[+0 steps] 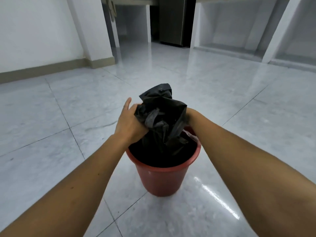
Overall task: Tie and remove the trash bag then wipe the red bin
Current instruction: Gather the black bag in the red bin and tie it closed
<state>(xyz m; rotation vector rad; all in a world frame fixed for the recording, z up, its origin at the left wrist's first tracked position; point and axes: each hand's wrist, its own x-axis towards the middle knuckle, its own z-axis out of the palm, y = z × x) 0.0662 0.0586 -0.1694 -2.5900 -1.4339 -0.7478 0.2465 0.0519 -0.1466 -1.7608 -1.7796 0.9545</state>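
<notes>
Black trash bag [162, 117] bunched above red bin [160, 178], gripped by left hand [129, 124]; right hand [188, 117] hidden behind bag, grip can't be told.

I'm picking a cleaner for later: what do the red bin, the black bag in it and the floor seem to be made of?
The round red bin looks like moulded plastic, smooth and slightly glossy, with a rolled rim. The crumpled black trash bag seems to be thin plastic film, creasing sharply with a dull sheen. The pale grey floor looks like polished marble-patterned tile: mirror-like reflections, veining, and thin joint lines.
</notes>
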